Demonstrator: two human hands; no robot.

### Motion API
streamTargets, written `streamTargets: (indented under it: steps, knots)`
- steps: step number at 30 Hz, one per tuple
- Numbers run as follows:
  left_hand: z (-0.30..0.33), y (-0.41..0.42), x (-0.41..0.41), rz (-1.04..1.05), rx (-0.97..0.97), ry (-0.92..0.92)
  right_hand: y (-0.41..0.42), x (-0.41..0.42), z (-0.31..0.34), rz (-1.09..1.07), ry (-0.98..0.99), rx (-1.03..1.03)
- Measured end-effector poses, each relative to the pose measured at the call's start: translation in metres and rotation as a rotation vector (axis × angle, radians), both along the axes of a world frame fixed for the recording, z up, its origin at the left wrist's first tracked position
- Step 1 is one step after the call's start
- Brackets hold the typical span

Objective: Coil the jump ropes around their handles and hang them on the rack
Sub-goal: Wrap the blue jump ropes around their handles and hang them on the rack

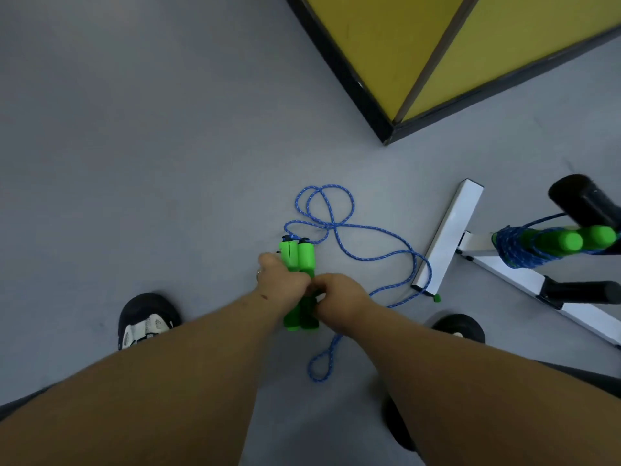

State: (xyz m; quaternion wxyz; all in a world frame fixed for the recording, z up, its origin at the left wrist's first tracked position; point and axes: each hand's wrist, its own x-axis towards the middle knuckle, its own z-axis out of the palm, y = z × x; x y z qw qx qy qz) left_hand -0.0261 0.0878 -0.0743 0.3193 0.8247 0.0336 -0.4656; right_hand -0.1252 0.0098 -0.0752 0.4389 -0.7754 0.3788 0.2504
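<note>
Two bright green jump rope handles [298, 260] lie side by side in my grip above the grey floor. My left hand [281, 279] grips them round the middle. My right hand [339, 295] holds them from the right, fingers curled at the same spot. Their blue speckled rope [339, 227] lies in loose loops on the floor beyond and to the right, and one small loop shows under my right wrist. A second jump rope [544, 247], coiled round its green handles, hangs on a black peg of the white rack [447, 237] at the right.
A yellow panel with a black frame [420, 55] stands at the top right. The rack's white base bars and black pegs [584, 292] take up the right edge. My shoes [146, 319] stand on the grey floor on either side.
</note>
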Motion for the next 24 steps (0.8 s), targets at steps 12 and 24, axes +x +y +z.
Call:
streamTargets:
  steps: [12, 24]
  knots:
    - [0.175, -0.046, 0.015, 0.01, -0.325, -0.113, -0.022, 0.007, 0.179, -0.116, -0.385, -0.239]
    - [0.325, -0.057, 0.009, -0.176, -0.436, -0.548, -0.027, -0.021, 0.321, -0.266, -0.769, 0.05]
